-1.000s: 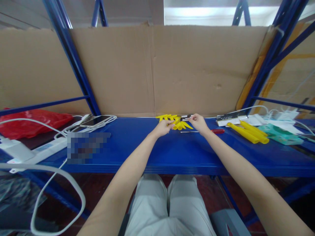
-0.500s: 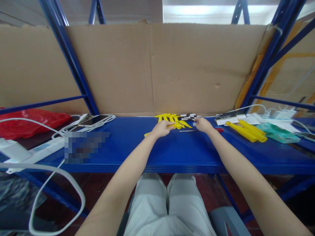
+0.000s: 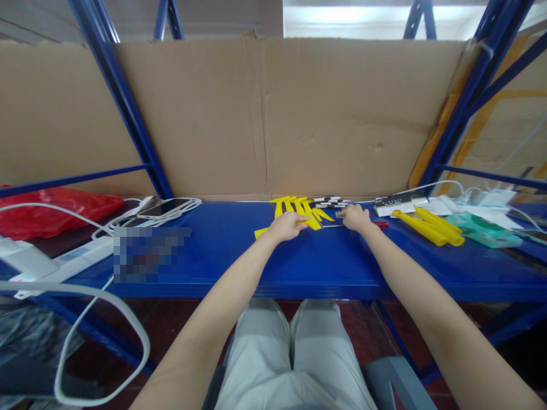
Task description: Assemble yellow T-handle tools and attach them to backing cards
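My left hand [image 3: 287, 226] is closed around a long yellow plastic piece [image 3: 314, 223]; one end sticks out past the fingers and a yellow end also shows behind the wrist. Just beyond it, several similar yellow pieces [image 3: 290, 204] lie in a row. My right hand [image 3: 355, 217] has its fingers bent together at small shiny bits [image 3: 338, 214], too small to name. What the fingertips pinch, if anything, is hidden. Under that hand lies a screwdriver [image 3: 382, 225] with a red handle, its thin shaft pointing left. Black-and-white sticks [image 3: 331, 202] lie behind the fingers.
On the right are yellow tubes [image 3: 427, 228], a black-and-white box [image 3: 399, 204] and a green packet [image 3: 482, 229]. Left, a phone [image 3: 166, 208], white cables, a power strip [image 3: 81, 259] and a red bag [image 3: 55, 210] lie on the blue shelf [image 3: 231, 256]. Cardboard [image 3: 265, 119] stands behind.
The yellow piece in my left hand has turned and come slightly nearer. My right hand has shifted a little right and down, staying by the small shiny bits.
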Demonstrator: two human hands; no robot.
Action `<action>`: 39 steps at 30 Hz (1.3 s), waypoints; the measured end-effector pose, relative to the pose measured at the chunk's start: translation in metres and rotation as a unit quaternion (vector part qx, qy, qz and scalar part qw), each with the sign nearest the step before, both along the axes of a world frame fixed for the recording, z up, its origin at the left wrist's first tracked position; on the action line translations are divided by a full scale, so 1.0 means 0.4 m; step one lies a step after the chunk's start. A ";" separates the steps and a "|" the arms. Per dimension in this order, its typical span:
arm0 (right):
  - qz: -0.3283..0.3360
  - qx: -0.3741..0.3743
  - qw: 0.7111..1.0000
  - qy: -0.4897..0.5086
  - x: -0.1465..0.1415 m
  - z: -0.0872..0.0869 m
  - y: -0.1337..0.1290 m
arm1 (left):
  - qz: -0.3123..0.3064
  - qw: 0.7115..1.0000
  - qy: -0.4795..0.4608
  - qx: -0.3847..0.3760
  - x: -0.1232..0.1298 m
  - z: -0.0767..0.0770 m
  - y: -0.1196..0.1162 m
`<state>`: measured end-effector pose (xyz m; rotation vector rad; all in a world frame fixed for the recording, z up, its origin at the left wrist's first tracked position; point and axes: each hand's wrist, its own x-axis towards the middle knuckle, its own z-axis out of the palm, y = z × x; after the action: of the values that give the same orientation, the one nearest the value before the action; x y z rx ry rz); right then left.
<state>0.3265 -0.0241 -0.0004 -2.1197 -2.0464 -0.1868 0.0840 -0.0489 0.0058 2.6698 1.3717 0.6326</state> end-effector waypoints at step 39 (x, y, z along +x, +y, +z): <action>-0.090 -0.047 0.986 0.134 -0.002 0.006 0.022 | 0.009 0.998 0.065 0.014 0.002 0.007 -0.012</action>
<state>0.3258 -0.0152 0.0020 -2.2436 -1.7459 0.1670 0.0850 -0.0537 0.0085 2.7677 1.4307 0.4901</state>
